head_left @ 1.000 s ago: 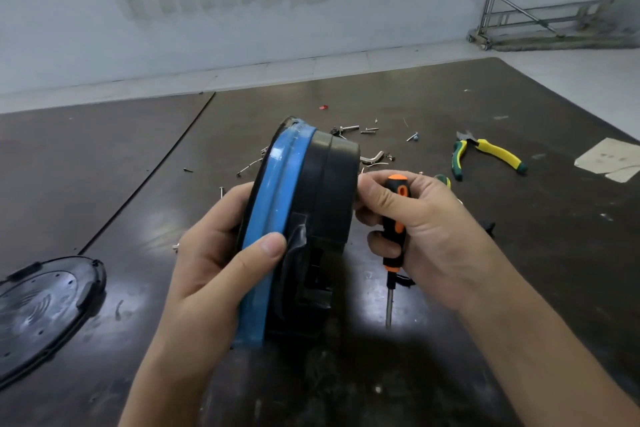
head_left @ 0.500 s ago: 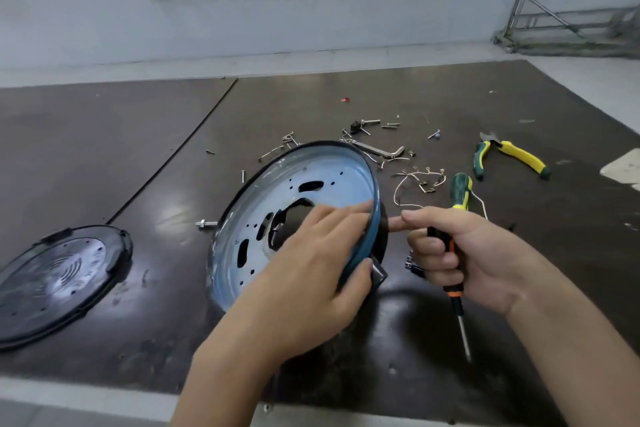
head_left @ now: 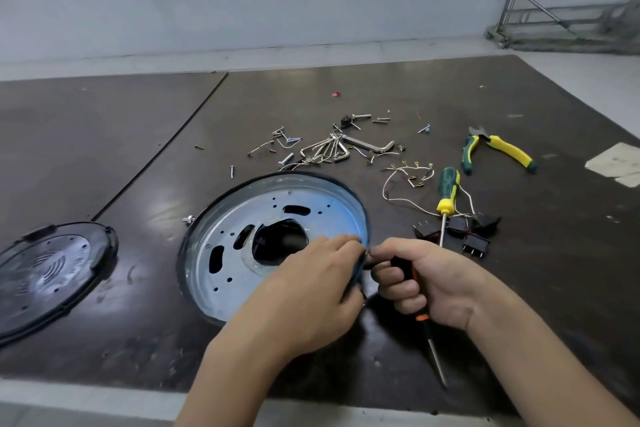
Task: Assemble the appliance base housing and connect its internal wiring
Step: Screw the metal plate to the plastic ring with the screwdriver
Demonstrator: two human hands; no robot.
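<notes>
Base housing [head_left: 211, 274] is gripped at its right rim by the left hand [head_left: 311, 291]; beside it, the screwdriver [head_left: 422, 317] clenched in the right hand [head_left: 429, 284] is pointed toward the near bench [head_left: 540, 288] edge.

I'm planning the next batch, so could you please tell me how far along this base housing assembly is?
Early. Done: metal plate sits in the housing. In hand: left hand grips its rim, right hand holds a screwdriver. Left: wires, switches and black cover lie loose.
</notes>
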